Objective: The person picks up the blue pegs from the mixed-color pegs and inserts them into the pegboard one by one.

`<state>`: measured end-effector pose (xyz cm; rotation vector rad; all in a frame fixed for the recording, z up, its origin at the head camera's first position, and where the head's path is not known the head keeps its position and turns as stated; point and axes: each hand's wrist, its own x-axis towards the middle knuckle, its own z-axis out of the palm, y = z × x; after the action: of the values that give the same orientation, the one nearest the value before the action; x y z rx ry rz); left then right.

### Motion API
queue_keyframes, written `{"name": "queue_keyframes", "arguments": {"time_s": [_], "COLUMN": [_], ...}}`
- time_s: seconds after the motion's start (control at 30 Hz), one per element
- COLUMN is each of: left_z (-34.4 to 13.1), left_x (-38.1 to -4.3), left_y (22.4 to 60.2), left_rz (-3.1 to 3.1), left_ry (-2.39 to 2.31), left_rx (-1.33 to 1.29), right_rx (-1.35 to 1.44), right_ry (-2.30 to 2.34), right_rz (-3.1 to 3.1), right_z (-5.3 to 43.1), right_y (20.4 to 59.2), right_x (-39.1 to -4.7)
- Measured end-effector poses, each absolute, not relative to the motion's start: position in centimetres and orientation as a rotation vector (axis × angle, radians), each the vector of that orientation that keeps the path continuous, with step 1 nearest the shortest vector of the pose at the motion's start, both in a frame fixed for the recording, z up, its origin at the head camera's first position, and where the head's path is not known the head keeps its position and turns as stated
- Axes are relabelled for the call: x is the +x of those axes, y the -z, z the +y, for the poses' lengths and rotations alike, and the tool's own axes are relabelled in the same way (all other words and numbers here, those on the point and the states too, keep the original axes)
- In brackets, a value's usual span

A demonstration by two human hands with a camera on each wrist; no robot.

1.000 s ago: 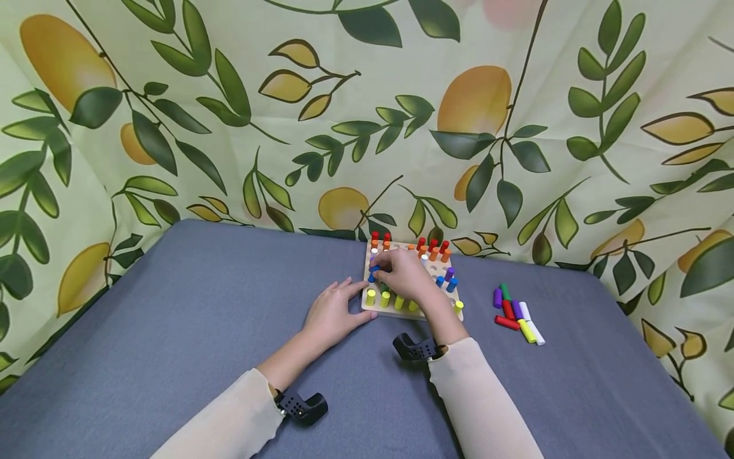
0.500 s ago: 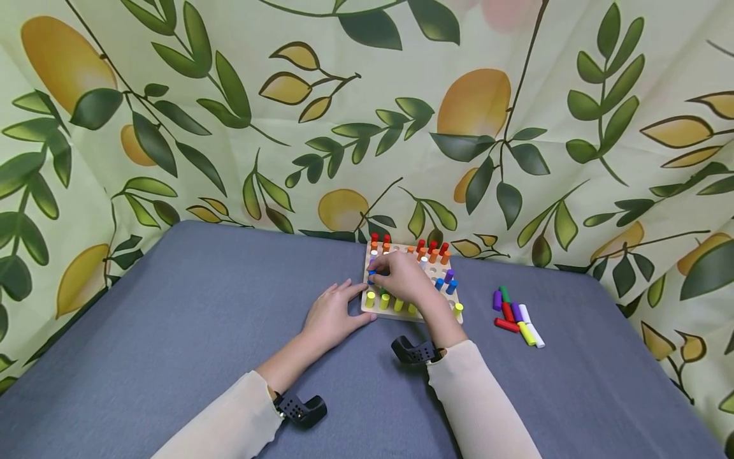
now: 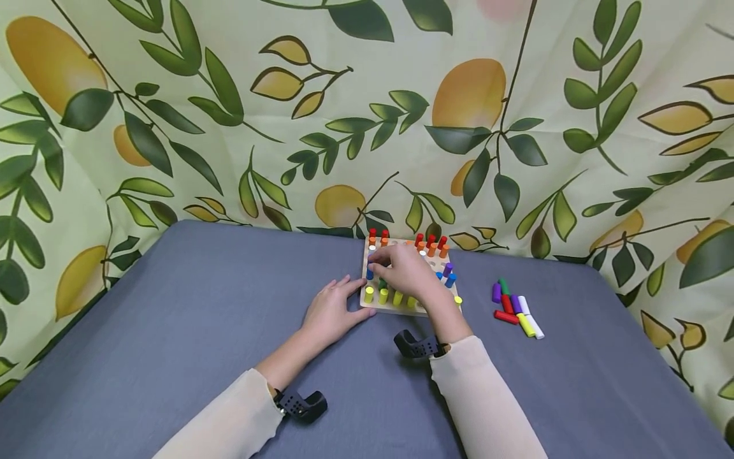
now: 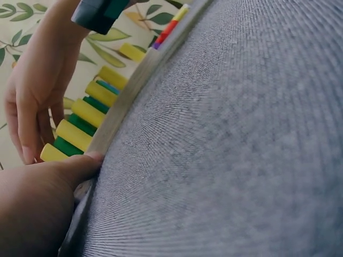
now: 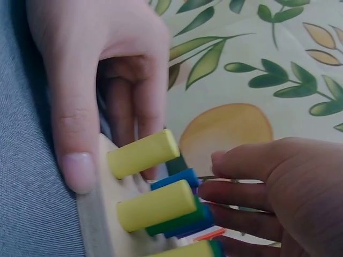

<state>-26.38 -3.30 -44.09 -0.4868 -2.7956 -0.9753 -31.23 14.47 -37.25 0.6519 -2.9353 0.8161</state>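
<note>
My left hand rests at the near left corner of a wooden pegboard, thumb against the front edge and fingers by the left side. Over the board's left part is my right hand, its thumb and fingertips beside an upright blue peg. In the right wrist view its fingers look slightly apart, with no peg seen between them. Yellow pegs stand along the front row; green pegs stand behind them. The right hand hides the board's middle.
Loose pegs lie right of the board, among them a red peg, a yellow peg and a white peg. Red and orange pegs fill part of the far rows. A patterned cloth hangs behind the grey table.
The blue peg, pinched by the right hand a second ago, now stands in the board, and the fingertips have come off it. The left hand stays at the corner.
</note>
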Motion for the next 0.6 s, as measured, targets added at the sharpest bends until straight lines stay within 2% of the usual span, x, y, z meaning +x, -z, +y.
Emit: {"name": "queue_keyframes", "arguments": {"time_s": [0.33, 0.6], "left_z": [-5.5, -8.2], "left_x": [-27.0, -28.0], "left_y": [43.3, 41.0], "left_rz": [-2.957, -3.003], "left_ry": [1.048, 1.018], "left_rx": [-0.569, -0.664], "right_rx": [0.719, 0.677], "right_ry": [-0.724, -0.501], "right_rz": [-2.808, -2.807], "right_z": [16.5, 21.9], "right_y": [36.7, 36.7], "right_x": [-28.1, -26.9]}}
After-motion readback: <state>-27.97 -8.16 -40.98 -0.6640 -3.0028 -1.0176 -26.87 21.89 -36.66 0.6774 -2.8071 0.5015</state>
